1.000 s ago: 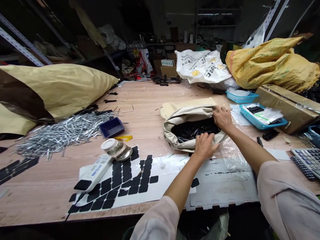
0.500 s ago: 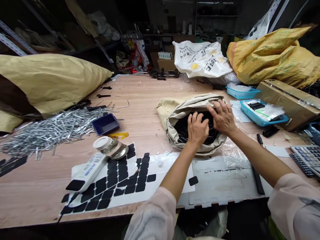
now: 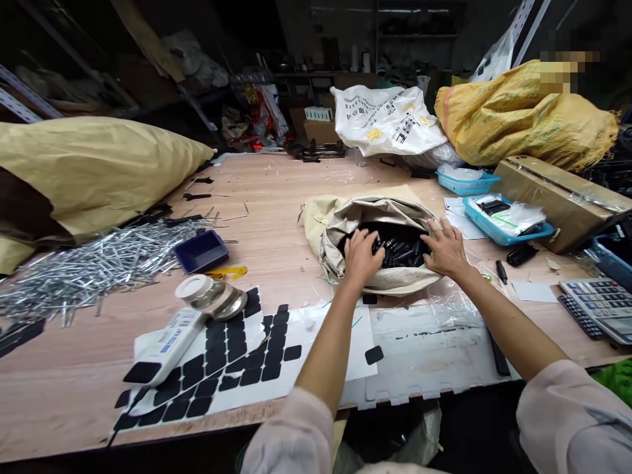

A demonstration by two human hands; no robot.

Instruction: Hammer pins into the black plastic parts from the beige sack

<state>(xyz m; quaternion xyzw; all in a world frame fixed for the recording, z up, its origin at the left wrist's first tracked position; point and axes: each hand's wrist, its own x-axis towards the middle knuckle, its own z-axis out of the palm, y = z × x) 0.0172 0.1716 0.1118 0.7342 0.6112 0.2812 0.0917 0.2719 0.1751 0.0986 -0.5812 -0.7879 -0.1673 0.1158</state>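
A beige woven sack [image 3: 390, 282] lies on the table with its rolled mouth facing me. Inside it are many small, shiny black parts [image 3: 402, 249], whose exact kind I cannot make out. My left hand [image 3: 363, 258] rests at the left part of the mouth, fingers apart over the dark contents. At the right rim is my right hand [image 3: 448, 250], its fingers spread against the sack's edge. Neither hand visibly holds a part. The deeper contents are hidden in shadow.
To the left lie a heap of metal rods [image 3: 103, 263], a dark blue tray [image 3: 201, 251], a lidded jar [image 3: 212, 296] and sheets of black pads [image 3: 237, 349]. Blue baskets [image 3: 508, 220], a cardboard box [image 3: 563, 197] and a calculator [image 3: 600, 306] stand on the right.
The sack's mouth is spread wider, and more black parts show. My left hand has shifted left, and my right hand has moved off the opening to the right rim. The view has shifted slightly.
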